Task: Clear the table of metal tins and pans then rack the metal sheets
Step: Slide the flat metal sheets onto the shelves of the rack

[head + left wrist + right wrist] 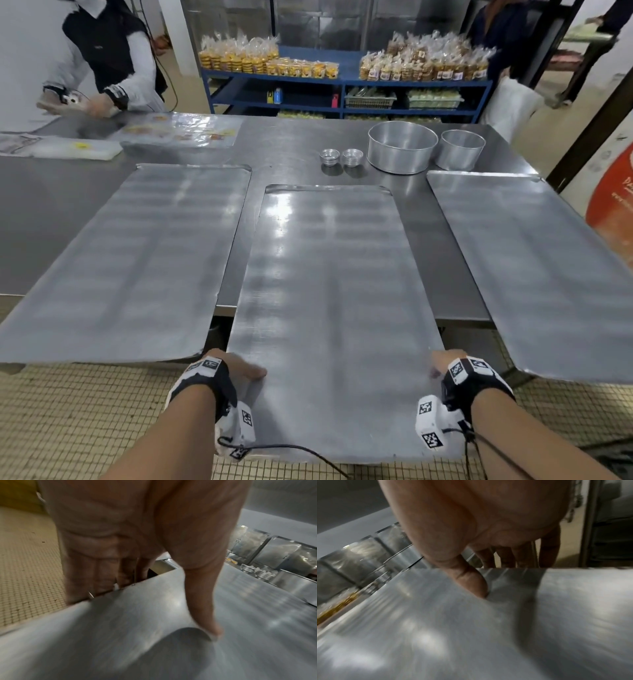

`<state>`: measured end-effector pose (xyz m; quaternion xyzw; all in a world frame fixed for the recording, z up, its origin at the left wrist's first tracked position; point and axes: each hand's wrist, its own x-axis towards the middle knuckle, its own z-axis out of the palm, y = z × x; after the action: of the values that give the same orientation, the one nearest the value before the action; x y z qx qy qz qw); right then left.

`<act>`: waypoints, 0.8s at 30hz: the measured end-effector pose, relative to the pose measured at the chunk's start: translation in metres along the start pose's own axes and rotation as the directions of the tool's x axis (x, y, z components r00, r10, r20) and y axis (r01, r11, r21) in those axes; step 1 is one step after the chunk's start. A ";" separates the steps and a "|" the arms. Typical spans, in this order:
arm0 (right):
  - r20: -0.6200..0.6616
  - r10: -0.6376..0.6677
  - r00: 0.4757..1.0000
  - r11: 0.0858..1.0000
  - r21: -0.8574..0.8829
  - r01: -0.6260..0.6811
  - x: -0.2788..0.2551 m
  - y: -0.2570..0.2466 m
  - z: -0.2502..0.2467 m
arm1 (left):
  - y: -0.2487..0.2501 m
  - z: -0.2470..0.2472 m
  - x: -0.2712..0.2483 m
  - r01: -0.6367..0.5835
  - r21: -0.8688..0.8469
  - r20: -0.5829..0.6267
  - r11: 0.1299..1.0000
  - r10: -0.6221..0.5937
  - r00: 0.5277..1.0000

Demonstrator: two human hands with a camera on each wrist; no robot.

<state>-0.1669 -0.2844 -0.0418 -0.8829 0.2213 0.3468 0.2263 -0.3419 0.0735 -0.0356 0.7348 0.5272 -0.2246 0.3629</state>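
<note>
A person grips the middle metal sheet (329, 291) by its near end, which overhangs the steel table (298, 150). The left hand (233, 370) and right hand (445, 363) each clamp a side edge, thumb on top, fingers underneath. Beyond the sheet's far end stand two small tins (340, 157) and two round pans (424, 145).

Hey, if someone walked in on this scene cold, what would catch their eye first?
Three big metal sheets dominate the steel table, jutting over its near edge; the middle sheet is gripped at its sides by the left hand and the right hand, thumbs on top. Behind it stand a large round pan, a smaller round pan and two small stacks of tins. Farther back, blue shelves hold bagged baked goods.
</note>
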 end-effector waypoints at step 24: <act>-0.069 0.001 0.998 0.855 0.518 0.035 -0.012 0.011 0.013 | 0.004 0.018 0.013 -0.009 -0.457 -0.110 0.890 -0.046 0.993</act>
<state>-0.1880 -0.2832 -0.0446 -0.8024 0.3061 0.2428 0.4512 -0.3331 0.0672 -0.0551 0.6360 0.5925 -0.0543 0.4914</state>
